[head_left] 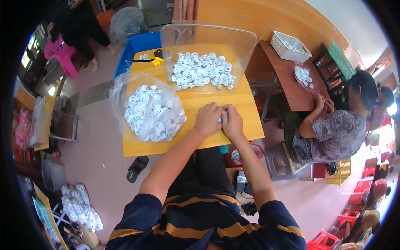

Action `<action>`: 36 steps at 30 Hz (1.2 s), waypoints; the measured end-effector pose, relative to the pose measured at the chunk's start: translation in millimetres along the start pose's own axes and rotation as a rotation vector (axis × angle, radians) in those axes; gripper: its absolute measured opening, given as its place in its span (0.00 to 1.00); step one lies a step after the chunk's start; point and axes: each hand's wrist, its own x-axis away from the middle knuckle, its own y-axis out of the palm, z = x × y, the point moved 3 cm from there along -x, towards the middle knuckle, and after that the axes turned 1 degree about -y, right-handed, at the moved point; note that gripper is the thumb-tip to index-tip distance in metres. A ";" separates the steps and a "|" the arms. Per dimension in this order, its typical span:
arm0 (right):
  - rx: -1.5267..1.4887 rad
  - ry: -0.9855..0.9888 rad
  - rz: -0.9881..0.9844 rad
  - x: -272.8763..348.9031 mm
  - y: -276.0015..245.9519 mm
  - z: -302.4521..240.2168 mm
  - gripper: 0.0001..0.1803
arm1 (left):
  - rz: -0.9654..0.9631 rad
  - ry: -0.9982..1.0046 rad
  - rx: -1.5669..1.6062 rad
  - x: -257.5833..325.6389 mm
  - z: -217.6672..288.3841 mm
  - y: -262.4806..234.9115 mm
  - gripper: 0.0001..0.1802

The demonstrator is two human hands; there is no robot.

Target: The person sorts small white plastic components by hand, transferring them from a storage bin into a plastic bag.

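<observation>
— Plastic everywhere, isn't it? What is lying on the smooth yellow wooden table (233, 133)?

— Small white round parts: a heap is filling the crinkled clear bag (152, 109) at centre left, and more are lying in the rigid clear tub (207, 56) at upper centre.

— And the hands?

— The left hand (208, 118) and right hand (232, 122) are meeting at the centre of the frame, knuckles up, fingers curled and pressing together around a small white piece (219, 120), mostly hidden between them.

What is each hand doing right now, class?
Left hand: closed on a small white part, mostly hidden.
Right hand: closed on the same part.
</observation>
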 end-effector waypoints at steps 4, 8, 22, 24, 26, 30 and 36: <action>-0.120 0.001 0.051 9.3 -0.3 7.3 0.09 | 0.028 0.070 0.072 3.9 3.9 -9.6 0.13; -0.631 0.288 0.071 22.4 11.3 20.2 0.09 | 0.119 0.068 0.103 16.5 13.5 -22.4 0.13; -0.681 0.319 0.433 24.1 63.0 -12.5 0.08 | 0.148 0.013 -0.100 31.2 -8.2 -23.4 0.07; -0.624 0.302 0.402 20.8 68.1 -10.3 0.08 | 0.105 -0.013 -0.124 30.3 -15.0 -26.9 0.07; -0.496 0.309 0.447 15.9 64.7 3.8 0.10 | -0.012 -0.023 -0.094 25.5 -16.0 -26.0 0.09; -0.459 0.355 0.405 8.3 55.2 -17.0 0.11 | 0.021 -0.024 -0.045 29.7 -28.7 -19.3 0.11; -0.639 0.379 0.387 8.1 59.4 25.1 0.12 | 0.152 -0.039 -0.003 32.4 -18.7 -20.8 0.11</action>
